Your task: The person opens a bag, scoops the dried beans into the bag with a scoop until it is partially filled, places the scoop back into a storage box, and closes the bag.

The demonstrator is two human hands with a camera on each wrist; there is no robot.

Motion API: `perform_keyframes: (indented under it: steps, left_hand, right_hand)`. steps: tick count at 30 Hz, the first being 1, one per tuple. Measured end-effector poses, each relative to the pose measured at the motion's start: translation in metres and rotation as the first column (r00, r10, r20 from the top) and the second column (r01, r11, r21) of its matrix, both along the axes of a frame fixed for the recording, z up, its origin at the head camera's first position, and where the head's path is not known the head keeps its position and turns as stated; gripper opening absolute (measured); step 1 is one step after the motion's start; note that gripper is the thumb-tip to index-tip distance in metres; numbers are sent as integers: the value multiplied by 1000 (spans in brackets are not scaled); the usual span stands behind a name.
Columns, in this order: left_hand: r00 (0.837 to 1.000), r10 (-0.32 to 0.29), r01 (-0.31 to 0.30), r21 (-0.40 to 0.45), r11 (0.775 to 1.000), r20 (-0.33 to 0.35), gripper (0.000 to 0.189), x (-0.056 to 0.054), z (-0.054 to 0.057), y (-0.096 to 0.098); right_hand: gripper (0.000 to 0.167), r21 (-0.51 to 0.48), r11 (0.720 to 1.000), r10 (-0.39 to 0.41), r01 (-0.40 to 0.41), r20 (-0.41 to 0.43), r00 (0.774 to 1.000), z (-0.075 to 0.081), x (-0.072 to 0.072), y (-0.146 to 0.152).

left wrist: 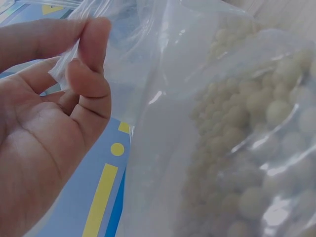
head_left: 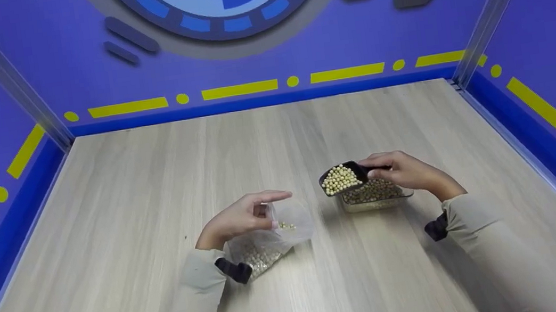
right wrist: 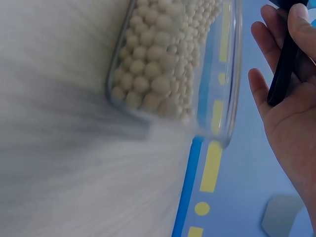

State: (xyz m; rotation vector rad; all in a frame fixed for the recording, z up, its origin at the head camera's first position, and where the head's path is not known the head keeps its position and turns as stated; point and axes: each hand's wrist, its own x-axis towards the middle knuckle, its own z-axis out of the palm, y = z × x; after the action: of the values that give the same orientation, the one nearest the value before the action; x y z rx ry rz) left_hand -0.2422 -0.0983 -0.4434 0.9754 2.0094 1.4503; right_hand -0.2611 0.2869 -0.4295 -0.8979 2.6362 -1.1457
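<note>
With curled fingers my left hand (head_left: 243, 217) pinches the rim of a clear plastic bag (left wrist: 148, 133), which lies on the table partly filled with pale round beads (left wrist: 247, 143). The bag's mouth is spread toward the right in the head view. My right hand (head_left: 406, 170) grips the handle of a small black scoop (head_left: 353, 167), heaped with pale yellow beads (head_left: 340, 180). The scoop is held over the left end of a clear rectangular container (right wrist: 236, 89). More beads (right wrist: 148, 64) fill much of that container.
The pale wood-grain table (head_left: 177, 164) carries the bag and the container. Blue panels (head_left: 245, 69) with yellow markings enclose it at the back and both sides. A black wrist strap (head_left: 234, 270) sits near the bag's lower left.
</note>
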Motion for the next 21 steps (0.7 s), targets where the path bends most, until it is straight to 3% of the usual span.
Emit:
perform_keyframes:
  steps: [11,18,21]
  left_hand:
    - [999,5,-6,-13,1000,-38,63,0,-4,-1]
    - [999,-16,13,44,999,51,65,0,-3,-1]
    - [998,-10,8,43,999,59,65,1,-2,-1]
  right_hand:
    - [36,17,997,78,-77,-34,996,1,-3,-24]
    - [38,13,996,86,-86,4,996,3,-2,-37]
    - [37,7,996,94,-94,0,996,3,-1,-42]
